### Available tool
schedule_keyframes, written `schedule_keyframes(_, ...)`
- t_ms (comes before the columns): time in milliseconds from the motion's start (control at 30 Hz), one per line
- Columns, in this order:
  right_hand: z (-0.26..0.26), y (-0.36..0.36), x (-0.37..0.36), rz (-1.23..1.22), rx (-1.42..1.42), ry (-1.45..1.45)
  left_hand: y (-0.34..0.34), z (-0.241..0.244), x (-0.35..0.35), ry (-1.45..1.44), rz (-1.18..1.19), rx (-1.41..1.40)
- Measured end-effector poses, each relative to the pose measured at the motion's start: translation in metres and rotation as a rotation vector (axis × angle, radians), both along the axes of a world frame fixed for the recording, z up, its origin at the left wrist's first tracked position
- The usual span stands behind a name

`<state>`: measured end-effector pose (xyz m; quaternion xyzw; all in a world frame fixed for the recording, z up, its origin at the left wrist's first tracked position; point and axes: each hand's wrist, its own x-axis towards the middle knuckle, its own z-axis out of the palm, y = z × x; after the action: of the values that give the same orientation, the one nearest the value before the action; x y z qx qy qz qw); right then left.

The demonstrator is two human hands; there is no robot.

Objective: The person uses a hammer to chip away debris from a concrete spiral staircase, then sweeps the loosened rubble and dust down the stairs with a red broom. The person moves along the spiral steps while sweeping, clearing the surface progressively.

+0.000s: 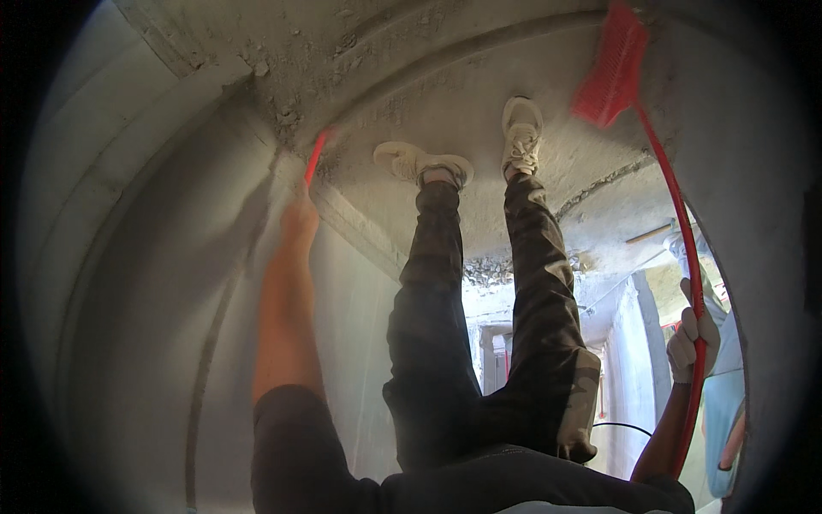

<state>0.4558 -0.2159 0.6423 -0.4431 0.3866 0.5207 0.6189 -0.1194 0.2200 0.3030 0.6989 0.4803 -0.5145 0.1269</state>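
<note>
My right hand [692,344], in a whitish work glove, grips the long red handle of a broom [674,186]. Its red broom head [613,70] is blurred and hangs over the concrete floor, ahead and to the right of my shoes; contact with the floor cannot be told. On the left, my left hand [300,215] reaches out, blurred, around a thin red stick [315,160]. The stick's far end lies near crumbled debris [286,119] at the foot of the wall, and what it belongs to is unclear.
A concrete wall [148,257] rises close on my left, another grey wall [738,160] on my right. Loose rubble [488,270] lies behind my legs. Behind on the right stand a wooden-handled tool [648,233] and a person in light blue clothing [722,405].
</note>
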Motion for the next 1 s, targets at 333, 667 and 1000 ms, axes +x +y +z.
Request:
schedule_keyframes(333, 0.004, 0.025, 0.003, 0.104, 0.012, 0.030, -0.099, -0.061, 0.252, -0.775, 0.049, -0.156)
schedule_keyframes(667, 0.021, 0.072, -0.011, -0.014, 0.028, 0.058, -0.024, -0.040, 0.063, -0.545, 0.225, -0.066)
schedule_keyframes(1000, 0.002, 0.193, 0.011, 0.111, -0.054, 0.368, -0.063, 0.265, 0.027, -0.821, 1.478, -0.002)
